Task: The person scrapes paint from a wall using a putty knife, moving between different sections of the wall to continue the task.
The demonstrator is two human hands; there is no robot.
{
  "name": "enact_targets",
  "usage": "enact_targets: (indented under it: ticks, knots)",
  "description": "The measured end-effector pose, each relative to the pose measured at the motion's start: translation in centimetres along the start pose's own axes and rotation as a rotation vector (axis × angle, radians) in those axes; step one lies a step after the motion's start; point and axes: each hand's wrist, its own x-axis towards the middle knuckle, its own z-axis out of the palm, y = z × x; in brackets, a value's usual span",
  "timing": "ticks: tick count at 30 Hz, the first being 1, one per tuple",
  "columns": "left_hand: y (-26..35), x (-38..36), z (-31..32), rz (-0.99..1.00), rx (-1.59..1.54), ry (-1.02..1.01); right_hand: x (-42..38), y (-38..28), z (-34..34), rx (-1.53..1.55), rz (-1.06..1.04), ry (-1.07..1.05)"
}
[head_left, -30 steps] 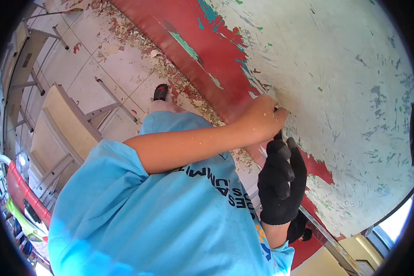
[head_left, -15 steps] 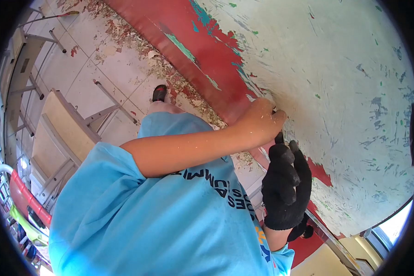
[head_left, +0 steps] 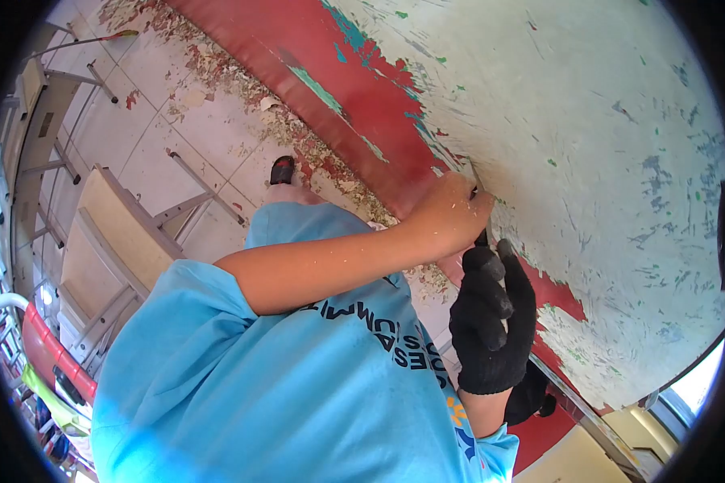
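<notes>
Head camera shows my left hand (head_left: 451, 213), bare, clenched around a scraper (head_left: 477, 181) whose thin blade runs up and slightly left from my fist, flat against the peeling wall (head_left: 588, 137). Just below, my gloved right hand (head_left: 491, 322) grips the scraper's lower handle end.

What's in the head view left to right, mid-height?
Red rail → wooden chair → blue shirt → bare hand → gloved hand → scraped wall.
</notes>
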Motion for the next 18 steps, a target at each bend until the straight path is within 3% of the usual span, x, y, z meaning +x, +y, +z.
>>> enact_targets:
  ticks: [4,6,9,11,13,18]
  knots:
    - [-0.4,1.2,0.1,-0.006,0.018,0.033,0.7,-0.4,0.3,-0.091,-0.002,-0.021]
    - [0.5,0.8,-0.1,-0.045,0.028,0.041,0.9,0.3,1.7,-0.053,-0.078,0.146]
    - [0.2,0.0,0.1,-0.035,0.051,0.075,0.5,0.3,0.0,-0.006,0.033,-0.036]
    - [-0.3,-0.2,0.6,-0.011,0.045,0.098,0.3,0.5,0.9,0.092,0.018,0.067]
    - [-0.3,-0.6,0.9,0.111,-0.004,0.051,-0.1,0.1,0.7,0.125,0.076,-0.068]
    - [2.2,-1.0,-0.2,-0.078,-0.028,-0.030,0.3,0.0,1.5,0.037,-0.025,0.065]
